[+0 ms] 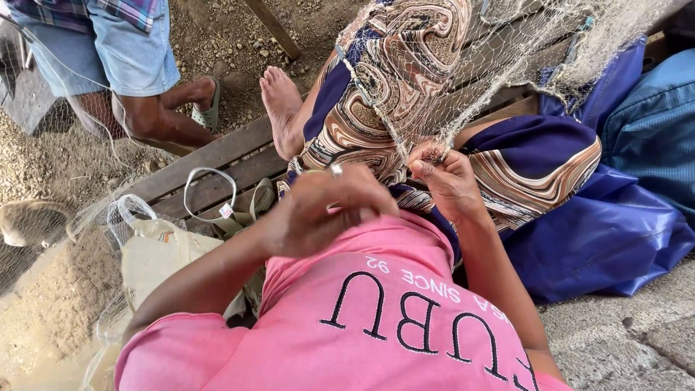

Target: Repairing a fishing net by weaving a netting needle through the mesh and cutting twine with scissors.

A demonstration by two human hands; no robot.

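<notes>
Working a fine pale mesh fishing net (463,87) w/ both hands, by the look of it mid-way thru picking or knotting one strand; judging the step as fine handwork on a single mesh, not hauling.

Going left to right: sitting at far left, another person's bent leg in blue shorts (137,65), foot in a greenish sandal (206,108), on gravelly ground. Lying next along the weathered wooden plank worktop (210,163): a thin pale loop of cord (210,192) and a cream woven sack (159,253), w/ more net bunching beside it.

Left hand (318,210) hovering over the lap, fingers (347,190) curling narrow, a ring showing on one; blurring a bit, so can't tell whether pinching thread or a small tool. Right hand (449,177) sitting just beside it, fingers (427,159) pinching tight on the net where the mesh gathers to a point. Net rising from that pinch and spreading up-right over the patterned brown-and-navy skirt (376,94), draping on toward the shiny blue plastic sheet (601,239) at right.

Next move, prob.: keeping the right pinch steady and strand taut while bringing the left fingers to the same spot; calling for small, precise motion, since snagging neighbouring meshes looks easy.
</notes>
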